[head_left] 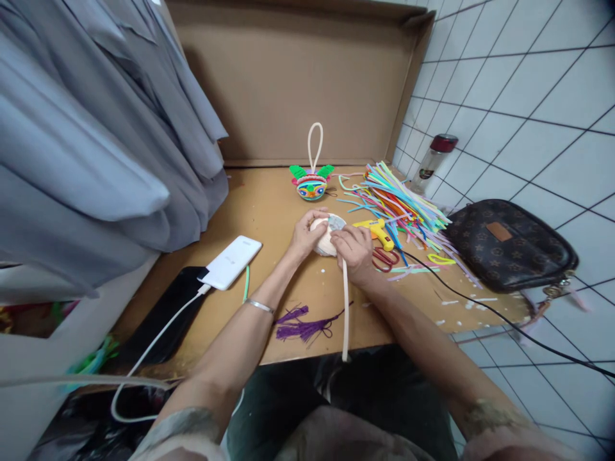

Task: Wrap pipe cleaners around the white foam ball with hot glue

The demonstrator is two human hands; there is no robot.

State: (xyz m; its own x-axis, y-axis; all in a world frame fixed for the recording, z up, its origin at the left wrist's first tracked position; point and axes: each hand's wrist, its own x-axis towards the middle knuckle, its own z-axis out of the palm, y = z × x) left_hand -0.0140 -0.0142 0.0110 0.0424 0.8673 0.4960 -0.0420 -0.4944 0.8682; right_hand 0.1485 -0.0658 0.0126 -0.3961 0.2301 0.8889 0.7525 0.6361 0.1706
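Both my hands are at a round, cream-coloured ball (325, 246) with a greyish patch on top, just above the table. My left hand (307, 232) is wrapped round its left side. My right hand (354, 248) pinches a cream pipe cleaner (345, 307) against the ball's right side; its long tail hangs down past the table edge. The fingertips of my right hand are partly hidden. Right beside that hand lie a yellow glue gun (379, 232) and red-handled scissors (385, 258). Purple tassels (302, 328) lie on the table between my forearms.
A finished lion-head ornament (312, 186) with a loop stands behind the ball. Bundled coloured pipe cleaners (408, 198), a brown bag (514, 243) and a bottle (435, 161) are at right. A white power bank (233, 261) and black phone (168, 317) lie left. A black cord (461, 294) crosses the right side.
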